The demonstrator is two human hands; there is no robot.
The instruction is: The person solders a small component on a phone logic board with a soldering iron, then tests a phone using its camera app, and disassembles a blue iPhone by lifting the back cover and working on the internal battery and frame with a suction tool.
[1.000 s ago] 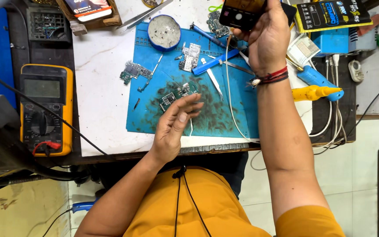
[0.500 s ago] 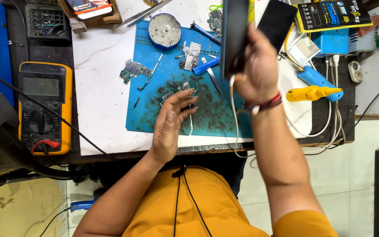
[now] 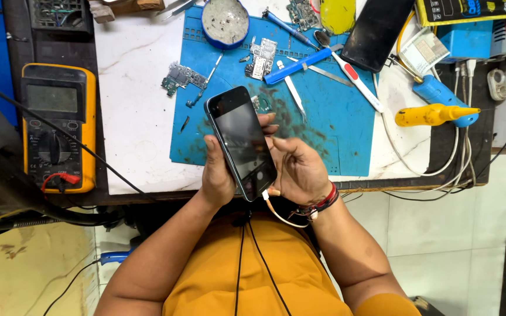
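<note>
A dark smartphone (image 3: 242, 142) with a black screen is held up over the near edge of the blue work mat (image 3: 335, 123). My left hand (image 3: 216, 175) grips its left side. My right hand (image 3: 297, 169) cups its right side and lower end. A white cable (image 3: 282, 216) runs from the phone's bottom end down past my right wrist. Small circuit boards (image 3: 183, 76) and tweezers (image 3: 293, 93) lie on the mat beyond the phone.
A yellow multimeter (image 3: 57, 126) sits at the left. A round blue tin (image 3: 225, 22), a blue-handled tool (image 3: 300, 63), a second black phone (image 3: 377, 29) and a yellow-tipped blue tool (image 3: 437, 111) lie across the back and right. Cables hang off the table's right edge.
My right hand brought the phone down from the far right of the table to the near edge. My left hand left the mat and took hold of the phone's left side.
</note>
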